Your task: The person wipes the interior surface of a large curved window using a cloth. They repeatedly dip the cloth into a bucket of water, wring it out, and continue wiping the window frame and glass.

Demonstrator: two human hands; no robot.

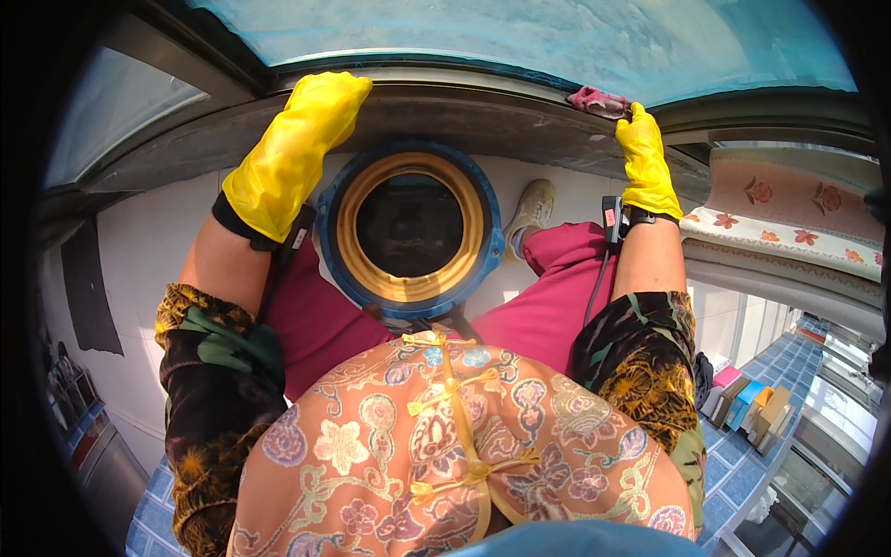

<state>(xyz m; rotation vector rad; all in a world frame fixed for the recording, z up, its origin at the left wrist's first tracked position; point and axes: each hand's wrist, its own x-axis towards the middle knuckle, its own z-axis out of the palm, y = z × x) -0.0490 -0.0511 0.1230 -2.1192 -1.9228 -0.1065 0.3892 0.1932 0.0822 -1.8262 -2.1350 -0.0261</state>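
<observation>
Both my hands wear yellow rubber gloves. My right hand (637,136) pinches a crumpled red and white cloth (600,103) against the lower metal track of a window frame (480,82). Against that same frame, further left, rests my left hand (317,115), its fingers curled and turned away from view; whether it grips the frame cannot be told. Below the sill, between my legs, a round blue basin (487,275) with a yellow-orange inner ring (348,230) holds dark liquid (409,226).
Blue-tinted film or glass (543,42) fills the window above the track. A grey ledge (473,125) runs beneath it. To the right lies floral-patterned fabric (779,226). Several boxes (748,411) stand on blue tiles (786,362). A dark strip (90,285) shows on the left.
</observation>
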